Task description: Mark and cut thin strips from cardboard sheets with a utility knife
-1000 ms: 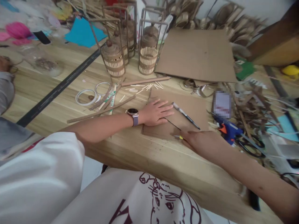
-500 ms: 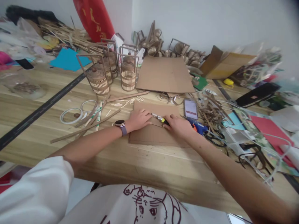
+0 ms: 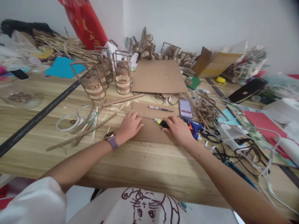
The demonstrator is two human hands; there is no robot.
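Observation:
A brown cardboard piece [image 3: 149, 132] lies on the wooden table in front of me, with a line or cut running across it. My left hand [image 3: 131, 126] rests on its left part, fingers spread and holding nothing. At the right part, my right hand [image 3: 176, 128] is closed on a yellow and black utility knife [image 3: 161, 122], whose tip points left. Behind the knife, a dark pen [image 3: 160, 108] lies on the cardboard. Just right of my right hand is a blue glue gun [image 3: 195, 128].
A larger cardboard sheet [image 3: 160, 76] lies behind. Small woven baskets [image 3: 122, 83] stand at back left, near thin wooden strips [image 3: 81, 134] and white rings [image 3: 67, 122]. A phone [image 3: 186, 108], cables and scissors [image 3: 211, 135] are on the right.
My left hand has moved left and slightly down, away from the knife. The pen behind the knife now shows. My right hand still holds the knife, and the view has shifted.

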